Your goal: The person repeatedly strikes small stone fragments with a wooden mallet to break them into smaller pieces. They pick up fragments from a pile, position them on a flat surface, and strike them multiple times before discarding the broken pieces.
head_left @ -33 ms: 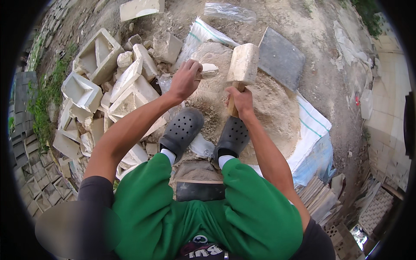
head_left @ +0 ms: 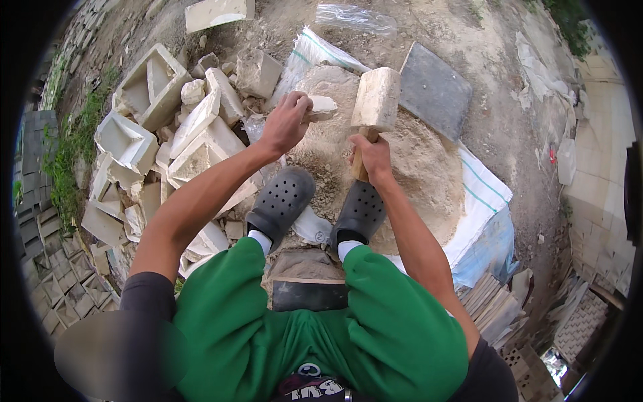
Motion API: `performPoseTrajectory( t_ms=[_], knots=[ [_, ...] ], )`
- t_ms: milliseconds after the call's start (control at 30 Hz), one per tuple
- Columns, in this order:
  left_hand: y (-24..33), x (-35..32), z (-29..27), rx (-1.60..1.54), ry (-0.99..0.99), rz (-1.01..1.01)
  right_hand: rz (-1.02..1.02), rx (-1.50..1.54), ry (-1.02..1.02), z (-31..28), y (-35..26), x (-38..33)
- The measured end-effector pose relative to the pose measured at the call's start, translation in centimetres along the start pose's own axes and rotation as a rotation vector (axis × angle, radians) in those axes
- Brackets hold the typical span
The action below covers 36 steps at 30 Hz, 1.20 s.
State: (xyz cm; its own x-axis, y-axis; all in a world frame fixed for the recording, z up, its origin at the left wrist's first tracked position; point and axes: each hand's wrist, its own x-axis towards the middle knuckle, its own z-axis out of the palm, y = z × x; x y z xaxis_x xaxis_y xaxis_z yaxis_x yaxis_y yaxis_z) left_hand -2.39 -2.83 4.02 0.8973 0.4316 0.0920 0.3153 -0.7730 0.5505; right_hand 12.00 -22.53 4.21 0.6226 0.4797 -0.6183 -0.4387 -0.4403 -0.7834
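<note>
My right hand (head_left: pixel 373 155) is wrapped round the wooden handle of a mallet (head_left: pixel 375 100). Its thick, pale, dust-covered head stands up beyond my fist. To the left, the fingers of my left hand (head_left: pixel 287 124) pinch a small whitish chunk (head_left: pixel 323 107), its bright end pointing toward the mallet head with a gap between them. Both hands are over a mound of beige crushed powder (head_left: pixel 422 177), heaped on a white woven sack (head_left: pixel 483 191) with green stripes. What lies under my left palm is hidden.
A pile of broken pale plaster-like blocks (head_left: pixel 194 144) and hollow box-shaped pieces (head_left: pixel 151 87) rises on the left. A flat grey slab (head_left: pixel 437 90) rests behind the mound. My grey clogs (head_left: pixel 284 201) stand at its near edge. Clear plastic (head_left: pixel 355 19) lies farther off.
</note>
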Motion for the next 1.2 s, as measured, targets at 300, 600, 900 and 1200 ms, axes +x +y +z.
performPoseTrajectory(
  t_ms=[300, 600, 900, 1200],
  knots=[
    [-2.2, -0.2, 1.1, -0.151, 0.141, -0.084, -0.094, -0.305, -0.041, 0.8, -0.5, -0.2],
    [-1.3, -0.9, 0.3, -0.32, -0.017, -0.436, -0.222, -0.499, -0.091, 1.3, -1.2, -0.6],
    [-3.2, -2.2, 0.7, -0.415, 0.058, -0.477, -0.469, -0.39, -0.138, 3.1, -3.6, -2.6],
    [-3.4, -1.8, 0.5, -0.406, -0.018, -0.438, -0.007, -0.562, -0.122, 2.2, -3.4, -1.4]
  ],
)
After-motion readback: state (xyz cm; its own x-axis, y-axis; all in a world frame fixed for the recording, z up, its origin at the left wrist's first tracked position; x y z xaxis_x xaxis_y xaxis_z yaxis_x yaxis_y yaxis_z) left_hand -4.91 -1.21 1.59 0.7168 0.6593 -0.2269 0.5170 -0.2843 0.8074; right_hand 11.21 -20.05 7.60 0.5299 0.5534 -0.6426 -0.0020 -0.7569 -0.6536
